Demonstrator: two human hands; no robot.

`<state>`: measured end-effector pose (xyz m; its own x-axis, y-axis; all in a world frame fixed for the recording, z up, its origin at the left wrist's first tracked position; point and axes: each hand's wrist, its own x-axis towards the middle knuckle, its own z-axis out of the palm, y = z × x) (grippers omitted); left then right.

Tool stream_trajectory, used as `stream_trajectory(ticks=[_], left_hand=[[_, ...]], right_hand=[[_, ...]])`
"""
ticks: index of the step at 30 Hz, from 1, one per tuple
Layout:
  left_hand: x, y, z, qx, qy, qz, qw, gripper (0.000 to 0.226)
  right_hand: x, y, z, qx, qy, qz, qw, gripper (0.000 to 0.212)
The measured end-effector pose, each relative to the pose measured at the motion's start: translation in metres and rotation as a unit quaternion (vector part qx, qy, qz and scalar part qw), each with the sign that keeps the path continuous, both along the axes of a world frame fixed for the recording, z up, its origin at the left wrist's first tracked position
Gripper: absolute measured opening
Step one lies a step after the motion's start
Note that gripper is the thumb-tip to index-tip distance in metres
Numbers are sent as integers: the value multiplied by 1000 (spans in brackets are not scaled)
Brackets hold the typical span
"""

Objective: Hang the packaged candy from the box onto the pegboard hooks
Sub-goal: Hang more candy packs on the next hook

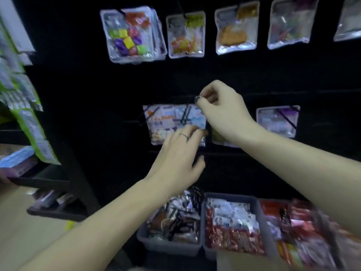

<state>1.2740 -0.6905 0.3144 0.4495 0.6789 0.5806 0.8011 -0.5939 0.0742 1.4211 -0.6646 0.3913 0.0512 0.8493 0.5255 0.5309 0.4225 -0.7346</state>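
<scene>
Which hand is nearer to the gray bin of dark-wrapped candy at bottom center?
Left. The left hand reaches up directly above the gray bin, its fingers on the white candy packet. The right hand is higher, pinching at that packet's top right corner.

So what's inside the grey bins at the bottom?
The left grey bin holds dark brown and silver packets. The middle bin holds red and white packets. They are piled high, so whatever lies underneath is covered.
</scene>
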Motion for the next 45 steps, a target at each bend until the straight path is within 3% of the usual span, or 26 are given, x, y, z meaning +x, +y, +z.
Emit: stream_trajectory(ticks=[5,9,16,19,21,23,26,28,30,34,39,45], left_hand=[[42,-39,-102,-110,98,-94,985,36],[74,-79,-192,-252,134,-90,954,30],[106,-112,-300,-452,150,-45,878,28],[118,-120,-324,-518,104,-22,849,24],[128,-127,-338,-557,71,-11,827,28],[138,-136,-348,-595,31,-3,803,38],[153,-146,-360,-642,-41,11,766,58],[161,-151,-365,-660,-78,20,747,56],[169,-153,-366,-672,-107,29,732,56],[186,-156,-371,-686,-148,57,710,79],[199,-163,-378,-718,-151,49,678,70],[210,-168,-379,-717,-134,38,683,69]], right_hand=[[58,-56,-99,-81,-6,10,997,3],[102,-92,-204,-199,-44,1,979,9],[155,-148,-366,-446,-184,-3,876,25],[166,-174,-402,-465,-195,-49,862,43],[168,-190,-418,-438,-201,-97,871,48],[171,-203,-429,-412,-195,-136,880,39],[178,-213,-437,-404,-113,-208,884,21],[182,-215,-433,-418,-57,-240,874,14],[182,-215,-433,-432,-30,-222,874,15],[181,-218,-437,-430,-35,-207,878,19],[183,-222,-437,-452,-18,-191,871,20],[183,-228,-441,-489,-9,-173,855,26]])
